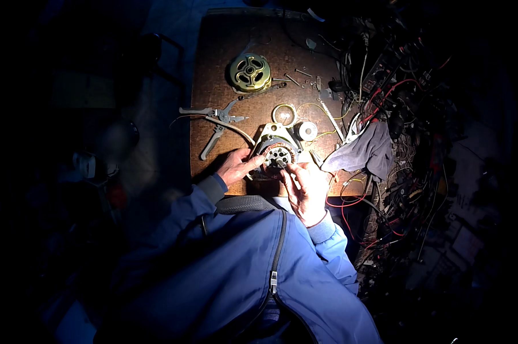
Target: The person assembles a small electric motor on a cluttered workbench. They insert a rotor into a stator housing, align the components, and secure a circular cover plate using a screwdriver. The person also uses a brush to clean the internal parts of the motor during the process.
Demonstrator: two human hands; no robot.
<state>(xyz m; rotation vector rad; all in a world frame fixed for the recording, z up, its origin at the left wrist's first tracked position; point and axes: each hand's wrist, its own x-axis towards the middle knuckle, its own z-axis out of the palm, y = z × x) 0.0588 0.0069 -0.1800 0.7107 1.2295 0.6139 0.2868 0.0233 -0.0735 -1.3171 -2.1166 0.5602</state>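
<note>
An opened electric motor (pixel 274 132) sits near the table's front edge, its copper windings and round rotor (pixel 278 155) with dark holes facing up. My left hand (pixel 236 167) steadies the motor from the left, index finger and thumb against its rim. With thumb and fingers closed, my right hand (pixel 309 189) pinches the rotor's shaft at the centre; its exact grip is partly hidden by the fingers. Just beyond the motor are a metal ring (pixel 283 114) and a pale cylindrical part (pixel 307 131).
Grey-handled wire strippers (pixel 220 117) lie open at left on the wooden table (pixel 213 63). Farther back rest a brass-coloured motor end cover (pixel 251 72) and several loose bolts (pixel 293 79). A grey cloth (pixel 365 152) and a tangle of cables (pixel 379 103) crowd the right side.
</note>
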